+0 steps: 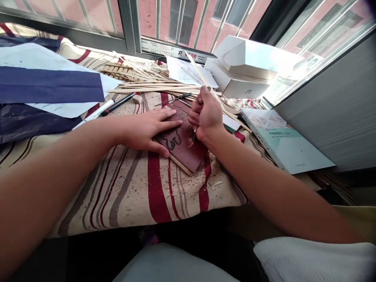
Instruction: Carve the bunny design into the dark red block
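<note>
A dark red-brown wooden board [185, 150] with carved dark outlines lies on a striped cloth. My left hand [148, 129] rests flat on the board's left part, fingers stretched out, pressing it down. My right hand [205, 113] is closed in a fist round a carving tool [194, 135]. The tool's tip touches the board's surface just right of the carved lines. Wood shavings lie around the board's near edge.
A heap of thin wooden strips [147, 80] lies behind the board. Pens [117, 105] and blue and white paper sheets [49, 84] are at the left. A white box [241, 74] and a book [283, 143] sit at the right, by the window frame.
</note>
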`<state>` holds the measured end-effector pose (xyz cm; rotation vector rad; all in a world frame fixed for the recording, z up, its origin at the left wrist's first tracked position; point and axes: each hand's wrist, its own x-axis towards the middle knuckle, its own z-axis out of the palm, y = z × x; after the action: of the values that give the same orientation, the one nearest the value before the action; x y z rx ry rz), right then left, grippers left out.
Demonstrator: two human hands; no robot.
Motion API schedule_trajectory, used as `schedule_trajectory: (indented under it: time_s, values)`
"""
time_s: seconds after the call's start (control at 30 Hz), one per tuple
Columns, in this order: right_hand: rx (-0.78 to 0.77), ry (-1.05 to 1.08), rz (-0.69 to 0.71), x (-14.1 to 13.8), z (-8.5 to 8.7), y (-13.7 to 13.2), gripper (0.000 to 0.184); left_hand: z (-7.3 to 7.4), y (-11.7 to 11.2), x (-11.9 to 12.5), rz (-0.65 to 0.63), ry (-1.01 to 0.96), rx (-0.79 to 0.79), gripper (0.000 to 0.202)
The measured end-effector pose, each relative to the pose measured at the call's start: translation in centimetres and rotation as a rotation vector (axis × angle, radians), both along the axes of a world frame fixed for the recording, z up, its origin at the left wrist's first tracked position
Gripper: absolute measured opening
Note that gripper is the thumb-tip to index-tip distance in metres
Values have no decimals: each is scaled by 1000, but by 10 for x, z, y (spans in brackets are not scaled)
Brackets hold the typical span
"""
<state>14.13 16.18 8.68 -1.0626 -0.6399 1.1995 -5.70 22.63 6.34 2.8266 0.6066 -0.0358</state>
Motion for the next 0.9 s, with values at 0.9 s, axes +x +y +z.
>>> schedule_trajectory:
  time_s: [0.9]
  values:
    - [274,-128,81,12,3,-6,62,1,-3,-4,17,7,-15,126]
